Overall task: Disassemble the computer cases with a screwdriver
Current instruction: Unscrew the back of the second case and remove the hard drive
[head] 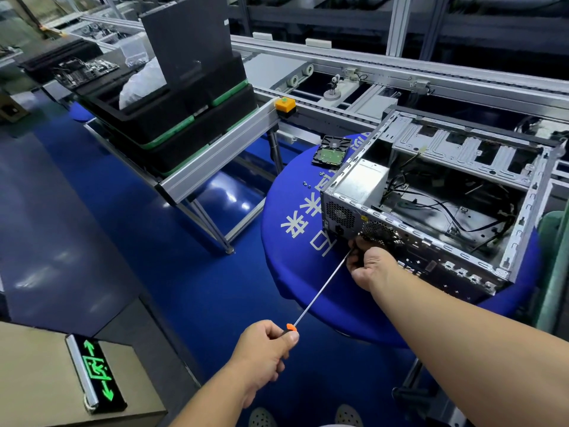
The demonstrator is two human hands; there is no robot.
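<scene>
"Where is the computer case (431,204) sitting?"

"Right of centre, on the blue counter (292,241), side open. It is looking like stiff, weighty sheet metal with sharp edges, so I am bracing it by its rear panel."

"And your hands?"

"My left hand (266,349), bottom centre, is gripping the screwdriver (320,291) handle. My right hand (371,266), arm outstretched, is curling its fingers (357,245) round the tip at the rear panel."

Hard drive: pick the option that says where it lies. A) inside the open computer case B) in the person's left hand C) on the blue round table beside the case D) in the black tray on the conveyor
C: the hard drive lies circuit side up on the blue round table, left of the open computer case.
</scene>
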